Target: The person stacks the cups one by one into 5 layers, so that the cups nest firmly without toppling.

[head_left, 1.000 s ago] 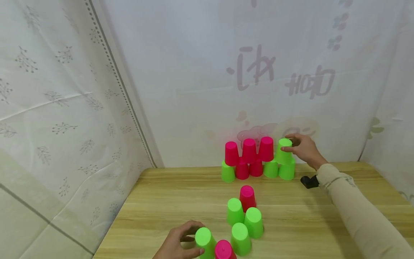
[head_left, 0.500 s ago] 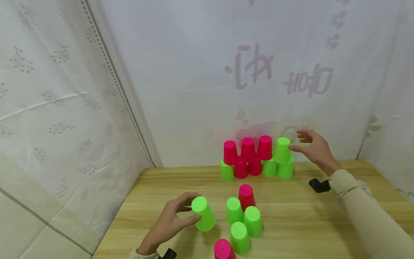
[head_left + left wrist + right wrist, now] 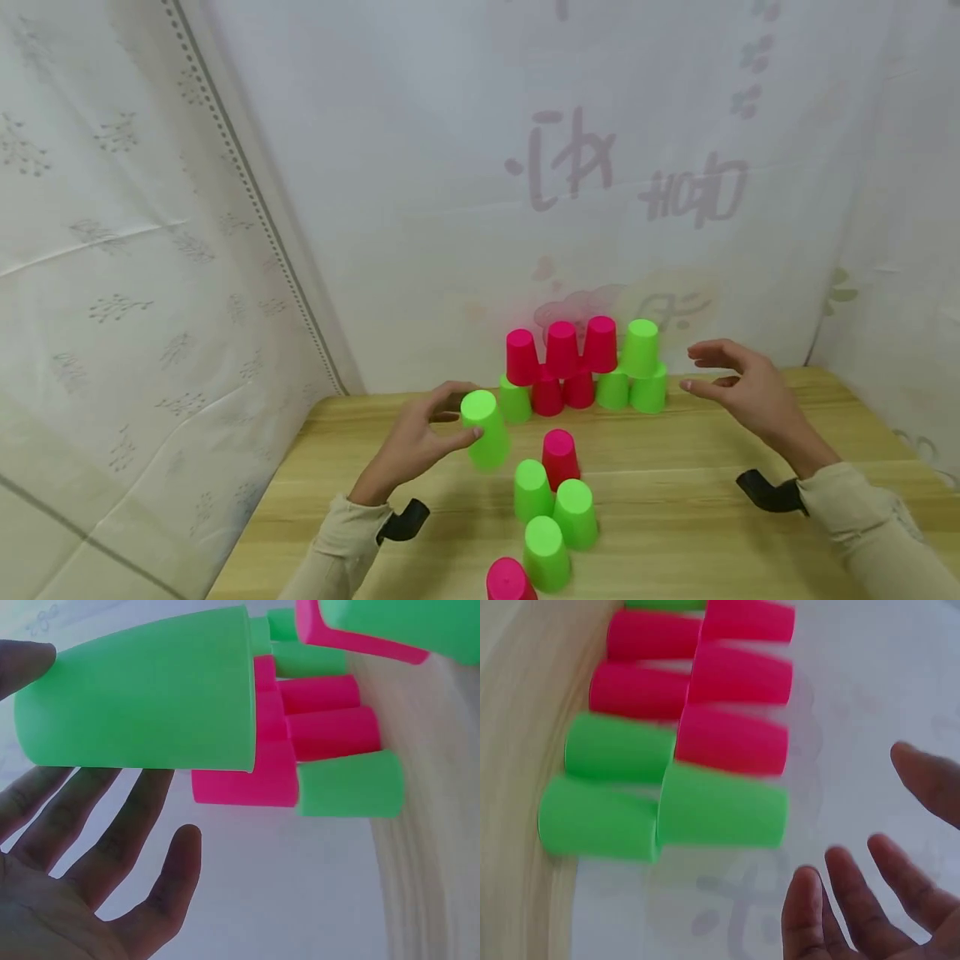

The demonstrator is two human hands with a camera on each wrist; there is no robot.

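Note:
My left hand (image 3: pixel 423 437) holds an upside-down green plastic cup (image 3: pixel 486 433) above the table, thumb on one side and fingers on the other. In the left wrist view that held cup (image 3: pixel 142 697) fills the upper left. Behind it stands a two-row wall of upside-down cups: a lower row of green and pink cups (image 3: pixel 547 393), and an upper row of three pink cups (image 3: pixel 562 350) with a green cup (image 3: pixel 641 350) at the right end. To the right of that wall my right hand (image 3: pixel 750 396) hovers with fingers spread, touching nothing; the right wrist view shows its fingers (image 3: pixel 862 900) apart from the cups.
Nearer me on the wooden table (image 3: pixel 652 517) stand more upside-down cups: a pink cup (image 3: pixel 560 458), three green cups (image 3: pixel 546 554) and another pink cup (image 3: pixel 510 581) at the bottom edge. A patterned white curtain (image 3: pixel 420 250) hangs close behind the wall.
My right hand has let go of the upper right green cup and drawn back rightward and down. My left hand has lifted a green cup from the front group and carried it toward the wall.

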